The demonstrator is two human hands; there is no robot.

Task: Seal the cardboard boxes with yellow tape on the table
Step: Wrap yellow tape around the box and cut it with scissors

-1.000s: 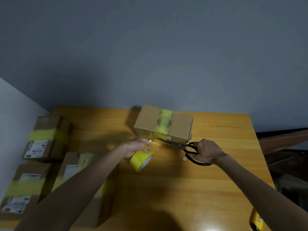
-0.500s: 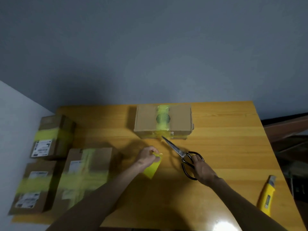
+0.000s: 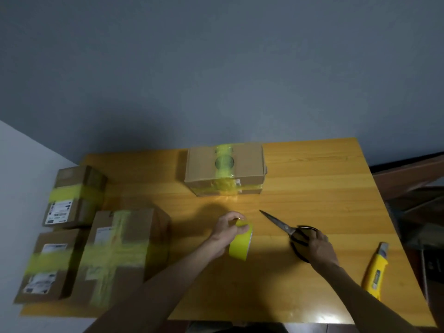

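Observation:
A cardboard box [image 3: 201, 164] with a strip of yellow tape over its top and front stands at the far middle of the wooden table [image 3: 312, 188]. My left hand [image 3: 225, 230] grips the yellow tape roll [image 3: 240, 243] just above the table, near of that box. My right hand [image 3: 317, 246] holds black-handled scissors [image 3: 278, 223] low over the table, blades shut and pointing toward the far left. Both hands are apart from the box.
Three taped cardboard boxes stand at the left: a far one [image 3: 74, 195], a near one [image 3: 48, 265] and a larger one [image 3: 120, 255] with crossed tape. A yellow utility knife [image 3: 374, 270] lies near the right edge. A grey wall stands behind the table.
Both hands have drawn back from the taped box toward me. The tape roll has come away from the box, and the scissors have come down toward the table.

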